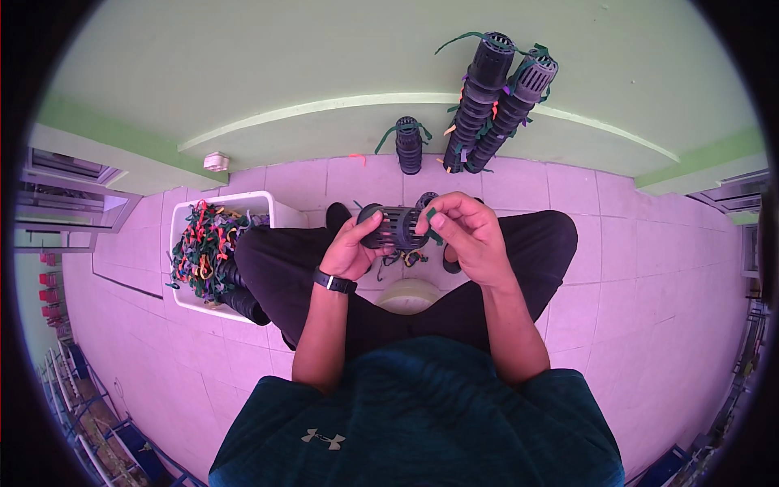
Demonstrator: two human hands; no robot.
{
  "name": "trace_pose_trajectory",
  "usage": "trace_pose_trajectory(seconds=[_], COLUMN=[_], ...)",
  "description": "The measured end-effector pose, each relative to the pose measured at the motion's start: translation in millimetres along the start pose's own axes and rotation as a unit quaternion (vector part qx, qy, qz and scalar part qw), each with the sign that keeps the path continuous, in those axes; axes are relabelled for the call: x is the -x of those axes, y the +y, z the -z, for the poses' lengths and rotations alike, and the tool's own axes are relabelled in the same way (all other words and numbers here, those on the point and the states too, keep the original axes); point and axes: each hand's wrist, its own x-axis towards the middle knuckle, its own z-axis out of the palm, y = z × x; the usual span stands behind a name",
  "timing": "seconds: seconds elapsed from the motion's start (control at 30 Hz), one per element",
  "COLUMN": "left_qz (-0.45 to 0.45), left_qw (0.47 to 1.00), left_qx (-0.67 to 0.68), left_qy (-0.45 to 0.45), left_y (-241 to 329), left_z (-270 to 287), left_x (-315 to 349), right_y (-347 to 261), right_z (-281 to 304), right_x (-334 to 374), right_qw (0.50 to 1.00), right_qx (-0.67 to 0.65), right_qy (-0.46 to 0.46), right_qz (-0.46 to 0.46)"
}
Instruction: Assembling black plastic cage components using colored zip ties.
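Holding a slotted black tube level above our lap, we are keeping its long axis running left to right: left hand is gripping the left end, right-hand fingers are pinching a green strip at the right end.

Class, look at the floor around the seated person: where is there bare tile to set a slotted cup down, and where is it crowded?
Bare tile lies right of the right knee, and left of the white tub. Crowded spots: the tub of coloured strips; the wall foot, with a short stack and two tall stacks; and between the knees, where both hands hold a cup.
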Motion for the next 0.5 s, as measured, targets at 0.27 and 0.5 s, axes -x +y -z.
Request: trace_pose_trajectory(seconds=[0.27, 0.5], left_qz=[-0.035, -0.046], left_qw=[0.993, 0.995], left_qx=[-0.110, -0.074], left_qy=[0.018, 0.050], left_y=[-0.6, -1.5], left_z=[-3.1, -8.0], left_x=[-8.4, -9.1], right_y=[11.6, -8.9], right_z=[-12.3, -2.5], right_x=[-7.2, -8.2], right_qw=[0.997, 0.994], right_qx=[0.028, -0.023], right_qy=[0.077, 0.093], right_qz=[0.001, 0.045])
